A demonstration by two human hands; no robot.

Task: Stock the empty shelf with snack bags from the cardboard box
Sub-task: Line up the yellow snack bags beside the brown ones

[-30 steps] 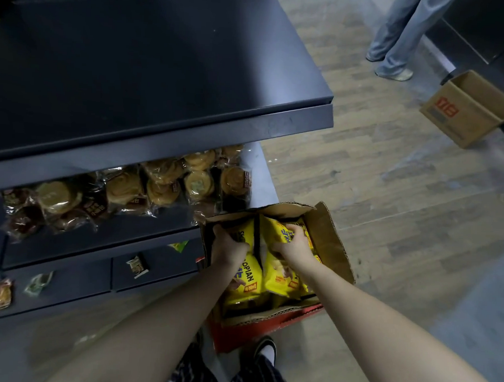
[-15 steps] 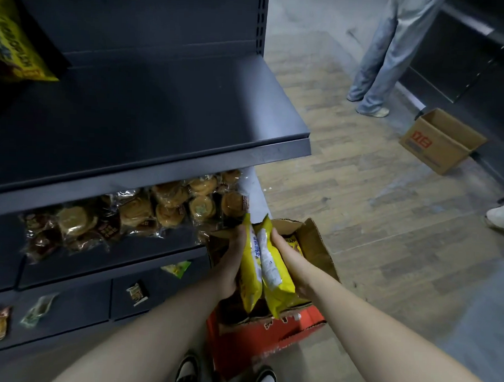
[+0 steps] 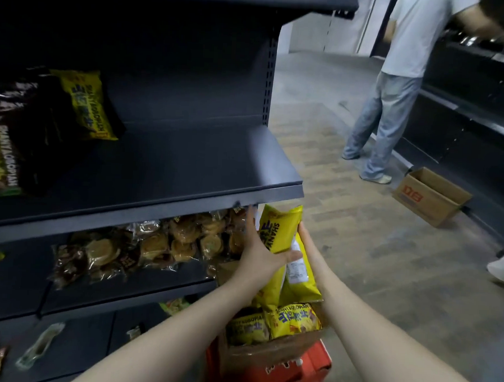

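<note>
Two yellow snack bags (image 3: 280, 232) are pressed together between my hands, just below the front right corner of the dark shelf (image 3: 171, 170). My left hand (image 3: 260, 249) grips them from the left, thumb across the front. My right hand (image 3: 305, 236) holds them from the right; its fingers are mostly hidden behind the bags. Under them stands the open cardboard box (image 3: 269, 353) with more yellow bags (image 3: 294, 321) inside. At the shelf's far left stand yellow and dark snack bags (image 3: 84, 102).
Clear-wrapped pastries (image 3: 156, 244) fill the shelf below, with small packets lower down. A person in jeans (image 3: 384, 118) stands at the opposite shelving beside another open cardboard box (image 3: 429, 195). A white shoe (image 3: 501, 268) shows at the right edge. Wooden floor lies between.
Both hands have lifted the two yellow bags out of the box and up to the shelf's front edge. My view has tilted upward, revealing the shelf's interior.
</note>
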